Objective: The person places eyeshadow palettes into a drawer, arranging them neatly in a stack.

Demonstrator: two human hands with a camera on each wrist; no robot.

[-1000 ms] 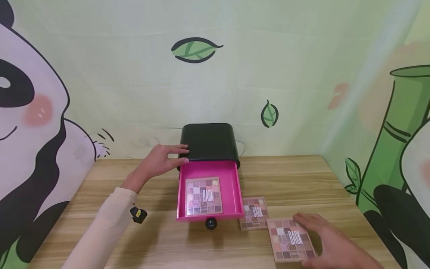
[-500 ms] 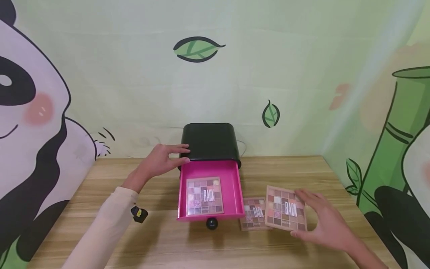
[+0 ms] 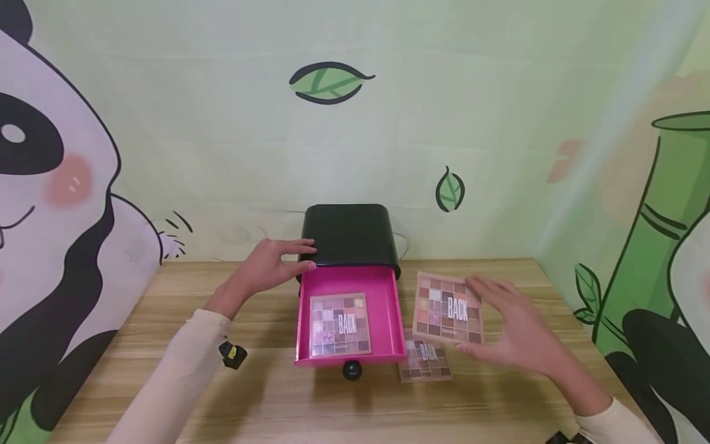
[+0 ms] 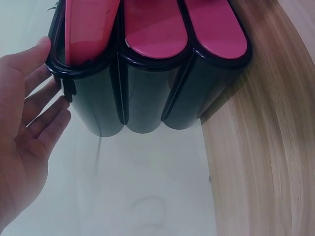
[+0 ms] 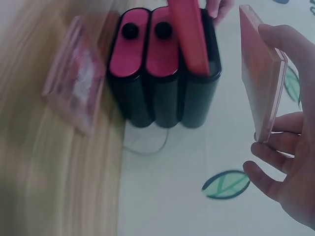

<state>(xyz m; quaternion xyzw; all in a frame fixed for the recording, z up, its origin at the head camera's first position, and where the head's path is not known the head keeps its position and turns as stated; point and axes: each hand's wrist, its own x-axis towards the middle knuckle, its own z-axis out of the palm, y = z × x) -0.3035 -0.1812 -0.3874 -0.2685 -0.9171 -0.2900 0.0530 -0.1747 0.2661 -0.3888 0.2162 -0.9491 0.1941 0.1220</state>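
A black drawer box [image 3: 349,237] stands at the back of the wooden table [image 3: 166,320], its top pink drawer [image 3: 383,308] pulled out. One eyeshadow palette marked BACK [image 3: 339,324] lies inside the drawer. My left hand [image 3: 272,265] rests against the box's left side [image 4: 88,103], fingers straight. My right hand [image 3: 516,327] grips a second palette [image 3: 448,307] by its edges, held in the air just right of the drawer; the right wrist view shows it edge-on [image 5: 258,78]. A third palette [image 3: 426,362] lies flat on the table below it.
A black round knob [image 3: 352,370] sticks out of the drawer front. The box has two shut pink drawers [image 5: 142,49] under the open one. A thin cable [image 5: 147,142] runs behind the box. A panda-and-bamboo backdrop [image 3: 499,123] walls in the table's back and sides.
My right hand picked the palette up off the table's front right and carried it up and left, to beside the open drawer. The left hand stayed on the box.
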